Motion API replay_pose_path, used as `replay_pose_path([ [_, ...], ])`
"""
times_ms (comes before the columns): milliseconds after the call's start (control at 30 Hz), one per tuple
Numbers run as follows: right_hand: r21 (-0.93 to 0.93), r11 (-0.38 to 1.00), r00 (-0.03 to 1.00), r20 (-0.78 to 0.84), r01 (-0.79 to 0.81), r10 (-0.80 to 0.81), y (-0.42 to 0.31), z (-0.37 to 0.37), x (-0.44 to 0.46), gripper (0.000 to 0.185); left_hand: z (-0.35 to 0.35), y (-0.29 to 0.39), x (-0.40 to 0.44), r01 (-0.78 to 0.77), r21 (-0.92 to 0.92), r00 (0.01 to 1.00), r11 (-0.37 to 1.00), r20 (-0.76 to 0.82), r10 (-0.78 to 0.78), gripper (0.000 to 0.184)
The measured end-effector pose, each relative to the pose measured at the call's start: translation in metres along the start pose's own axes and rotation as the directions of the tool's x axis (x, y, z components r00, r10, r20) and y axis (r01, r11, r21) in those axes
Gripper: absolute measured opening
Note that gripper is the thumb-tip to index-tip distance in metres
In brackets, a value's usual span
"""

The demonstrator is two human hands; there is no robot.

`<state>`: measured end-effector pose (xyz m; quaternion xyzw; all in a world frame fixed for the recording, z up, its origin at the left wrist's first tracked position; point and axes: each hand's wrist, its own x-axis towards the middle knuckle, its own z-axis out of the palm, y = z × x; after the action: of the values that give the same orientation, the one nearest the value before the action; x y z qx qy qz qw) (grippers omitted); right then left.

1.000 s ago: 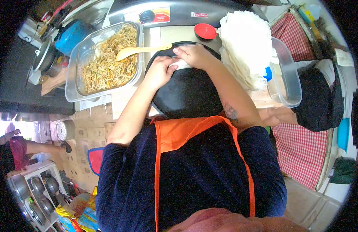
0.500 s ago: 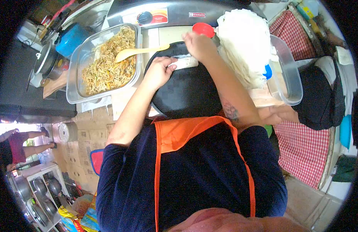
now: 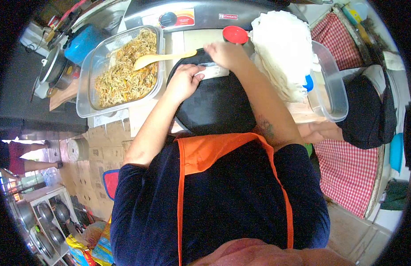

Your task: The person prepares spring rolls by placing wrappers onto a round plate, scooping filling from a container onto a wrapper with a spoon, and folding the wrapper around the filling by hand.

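Note:
A white rolled wrapper (image 3: pixel 215 72) lies near the far side of a round black board (image 3: pixel 214 106). My left hand (image 3: pixel 186 80) grips the roll's left end between thumb and fingers. Just above the roll is my right hand (image 3: pixel 223 54), slightly blurred; its fingers are too smeared to read. Left of the board, a clear plastic tub (image 3: pixel 83 99) holds cooked noodles (image 3: pixel 125 75), with a pale yellow spoon (image 3: pixel 161 57) across them. A small red bowl (image 3: pixel 235 34) stands beyond my right hand. A stack of white wrappers (image 3: pixel 281 53) is at the right.
A clear container (image 3: pixel 336 97) sits beneath and right of the wrappers. Behind is a metal appliance with a knob (image 3: pixel 167 19). Another person's arm (image 3: pixel 321 133) and dark clothing are at the right; a second person (image 3: pixel 19 159) stands far left.
My right hand came off the roll and rose above it, then moved slightly left. My left hand stayed at the roll's left end. The far-left person shifted.

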<state>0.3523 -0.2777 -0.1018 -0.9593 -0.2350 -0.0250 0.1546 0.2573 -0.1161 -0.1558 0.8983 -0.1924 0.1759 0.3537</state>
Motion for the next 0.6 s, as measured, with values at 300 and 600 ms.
replay_pose_path([
  [300, 0.142, 0.987, 0.996, 0.030, 0.076, -0.081, 0.003, 0.015, -0.008, 0.054, -0.003, 0.002, 0.000, 0.064, 0.010, 0.996, 0.998, 0.065, -0.064, 0.022],
  [600, 0.203, 0.932, 0.929, -0.281, 0.301, -0.239, 0.001, -0.011, -0.025, 0.023, 0.001, -0.001, 0.004, 0.020, -0.007, 1.000, 1.000, 0.016, -0.020, 0.019],
])
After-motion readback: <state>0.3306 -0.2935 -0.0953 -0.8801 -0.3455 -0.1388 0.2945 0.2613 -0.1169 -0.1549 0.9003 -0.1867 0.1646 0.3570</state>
